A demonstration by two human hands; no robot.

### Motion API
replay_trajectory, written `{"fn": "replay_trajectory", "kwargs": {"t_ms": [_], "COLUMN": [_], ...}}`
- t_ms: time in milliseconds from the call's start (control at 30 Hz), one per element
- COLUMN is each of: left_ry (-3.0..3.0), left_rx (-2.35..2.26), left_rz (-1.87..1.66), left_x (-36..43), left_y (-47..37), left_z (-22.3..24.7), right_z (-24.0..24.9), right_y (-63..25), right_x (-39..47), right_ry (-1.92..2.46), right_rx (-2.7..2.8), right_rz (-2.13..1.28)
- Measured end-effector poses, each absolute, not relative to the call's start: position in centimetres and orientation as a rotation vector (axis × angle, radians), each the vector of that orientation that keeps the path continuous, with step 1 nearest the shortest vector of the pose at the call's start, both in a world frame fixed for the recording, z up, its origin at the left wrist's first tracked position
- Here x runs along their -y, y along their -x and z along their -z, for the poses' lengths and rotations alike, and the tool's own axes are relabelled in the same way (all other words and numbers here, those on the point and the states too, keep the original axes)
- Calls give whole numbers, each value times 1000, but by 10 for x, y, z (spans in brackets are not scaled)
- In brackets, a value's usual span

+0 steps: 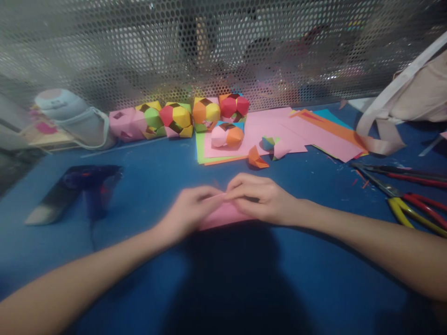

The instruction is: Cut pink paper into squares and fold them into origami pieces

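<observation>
My left hand [190,209] and my right hand [261,197] meet at the middle of the blue table [146,260]. Both pinch a small folded piece of pink paper [223,215] that lies flat on the table beneath the fingers. The fingertips touch along its upper edge. Most of the paper is hidden under my hands.
Several coloured paper balls [178,118] line the mesh wall at the back. Pink, green and orange paper sheets [275,135] lie behind my hands, with small folded pieces [257,158]. A glue gun [82,186] lies at left, scissors and pliers [401,190] at right, a bag [412,100] far right.
</observation>
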State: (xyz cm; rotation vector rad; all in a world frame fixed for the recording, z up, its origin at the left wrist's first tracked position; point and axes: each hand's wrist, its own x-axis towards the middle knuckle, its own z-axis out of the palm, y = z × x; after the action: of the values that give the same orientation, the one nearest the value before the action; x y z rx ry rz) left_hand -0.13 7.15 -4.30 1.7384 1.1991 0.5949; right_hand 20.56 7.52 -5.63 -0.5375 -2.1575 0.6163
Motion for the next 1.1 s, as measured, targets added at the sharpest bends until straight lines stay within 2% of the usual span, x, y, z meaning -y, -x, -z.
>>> {"fn": "replay_trajectory", "kwargs": {"t_ms": [333, 667, 1100], "left_ry": [-1844, -1860, -1854], "left_rx": [-1244, -1254, -1227], "left_rz": [-629, -619, -626], "left_x": [-69, -69, -69], "left_y": [-2, -2, -2], "left_z": [36, 40, 40], "right_z": [51, 57, 57], "right_y": [-202, -202, -202], "right_x": [-72, -74, -74], "right_ry": [889, 805, 751], "right_rx": [2054, 2093, 2126], "right_rz": [-774, -578, -517]}}
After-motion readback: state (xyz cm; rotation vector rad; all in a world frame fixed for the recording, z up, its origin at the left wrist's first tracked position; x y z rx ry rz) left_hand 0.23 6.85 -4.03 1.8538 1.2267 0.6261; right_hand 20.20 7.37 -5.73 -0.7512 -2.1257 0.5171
